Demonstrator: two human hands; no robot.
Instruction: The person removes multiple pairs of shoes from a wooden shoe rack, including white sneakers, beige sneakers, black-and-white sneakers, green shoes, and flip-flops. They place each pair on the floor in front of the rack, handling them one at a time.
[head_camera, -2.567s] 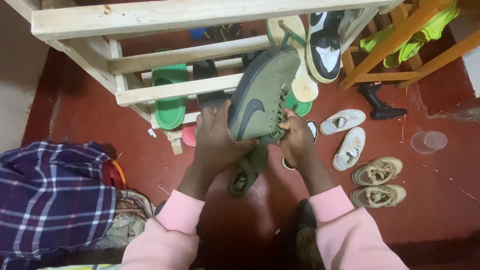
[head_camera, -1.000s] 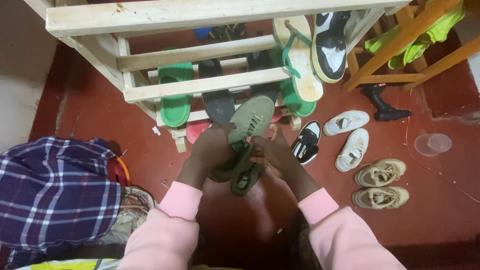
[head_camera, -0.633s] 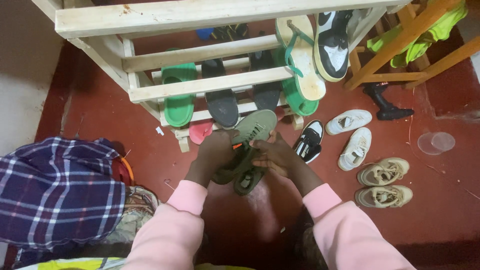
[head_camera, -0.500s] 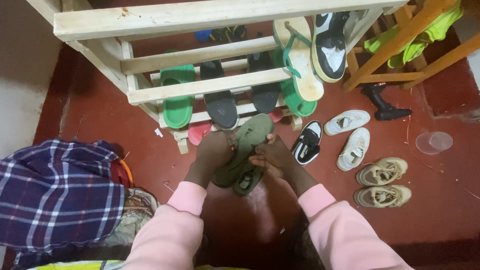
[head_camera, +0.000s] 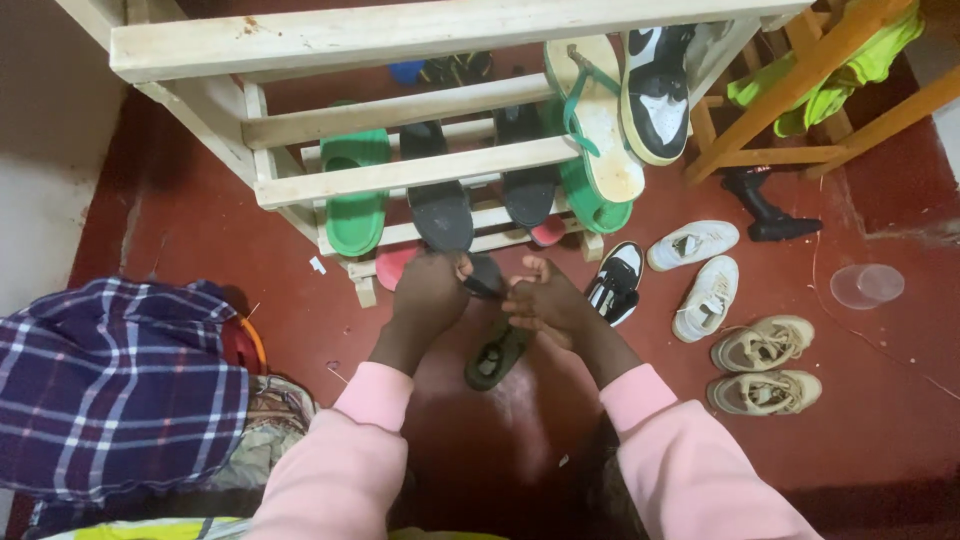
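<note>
Olive shoe lies on the red floor at frame centre, below both hands. Left hand and right hand pinch a dark shoe between them, each grip closed on it, just before the wooden rack.

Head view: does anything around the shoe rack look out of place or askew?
Yes. On the wooden rack, a pale flip-flop and a black-and-white sneaker lean tilted across the right end, soles showing, unlike the flat green slide. One olive shoe lies alone on the floor beneath the hands, and white sneakers lie loosely splayed.
</note>
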